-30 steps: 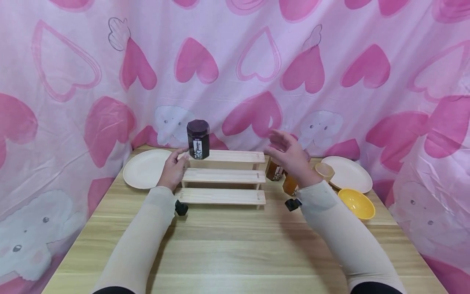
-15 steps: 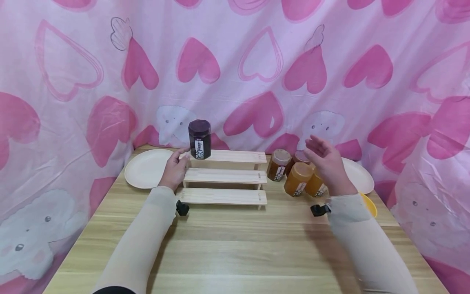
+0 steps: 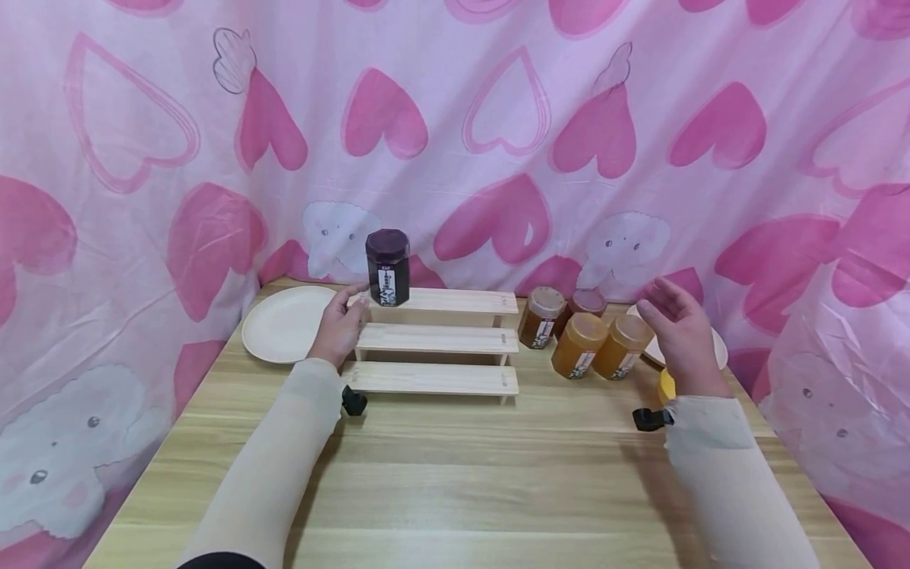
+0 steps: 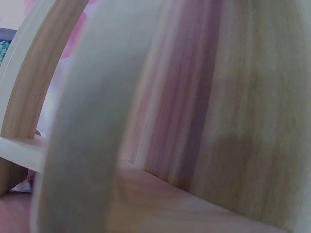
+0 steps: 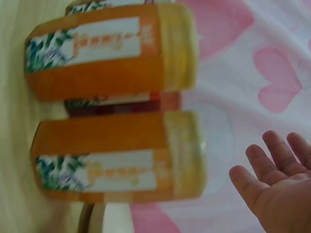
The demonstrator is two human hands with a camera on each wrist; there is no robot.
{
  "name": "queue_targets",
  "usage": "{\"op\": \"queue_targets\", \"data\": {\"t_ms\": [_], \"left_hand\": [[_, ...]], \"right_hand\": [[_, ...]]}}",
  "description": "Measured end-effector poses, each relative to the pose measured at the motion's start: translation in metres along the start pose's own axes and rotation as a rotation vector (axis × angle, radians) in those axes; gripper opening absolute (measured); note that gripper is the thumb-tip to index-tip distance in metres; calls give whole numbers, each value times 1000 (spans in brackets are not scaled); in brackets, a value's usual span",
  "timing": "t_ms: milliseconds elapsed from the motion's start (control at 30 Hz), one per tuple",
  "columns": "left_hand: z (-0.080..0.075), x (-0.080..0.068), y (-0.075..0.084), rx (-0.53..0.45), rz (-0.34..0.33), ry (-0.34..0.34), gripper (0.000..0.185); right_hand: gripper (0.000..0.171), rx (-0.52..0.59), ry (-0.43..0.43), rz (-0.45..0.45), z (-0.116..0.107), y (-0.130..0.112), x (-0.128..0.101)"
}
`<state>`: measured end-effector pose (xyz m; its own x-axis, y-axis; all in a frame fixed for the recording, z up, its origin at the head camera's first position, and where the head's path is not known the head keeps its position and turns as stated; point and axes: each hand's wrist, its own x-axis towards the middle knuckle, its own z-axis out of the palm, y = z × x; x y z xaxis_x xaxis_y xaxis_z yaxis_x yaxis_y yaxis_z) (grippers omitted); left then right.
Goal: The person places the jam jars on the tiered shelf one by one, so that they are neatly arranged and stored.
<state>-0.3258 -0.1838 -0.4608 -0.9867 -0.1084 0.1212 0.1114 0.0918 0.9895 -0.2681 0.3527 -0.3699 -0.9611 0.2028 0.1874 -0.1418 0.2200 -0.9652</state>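
Near the right hand (image 3: 684,340), a capped jar (image 3: 622,348) holds amber contents.

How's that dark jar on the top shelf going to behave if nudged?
The dark jar looks rigid and full, so probably heavy. Its flat sides should resist rolling, but a push could tip it off the narrow top shelf.

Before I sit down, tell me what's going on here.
A person's left hand is at the left end of a rack, by a dark jar on the top step; whether that hand grips anything is unclear. The right hand hovers open and empty beside four more jars on the table.
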Motion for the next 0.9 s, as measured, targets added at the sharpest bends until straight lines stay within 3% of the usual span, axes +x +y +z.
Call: {"op": "queue_targets", "data": {"t_ms": [267, 467, 900], "left_hand": [[0, 3, -1, -1, -31, -7, 41], [-1, 4, 1, -10, -53, -18, 43], [1, 1, -1, 1, 2, 8, 40]], "right_hand": [[87, -216, -36, 124, -11, 21, 0], [88, -252, -88, 118, -15, 37, 0], [94, -305, -175, 149, -20, 57, 2]]}}
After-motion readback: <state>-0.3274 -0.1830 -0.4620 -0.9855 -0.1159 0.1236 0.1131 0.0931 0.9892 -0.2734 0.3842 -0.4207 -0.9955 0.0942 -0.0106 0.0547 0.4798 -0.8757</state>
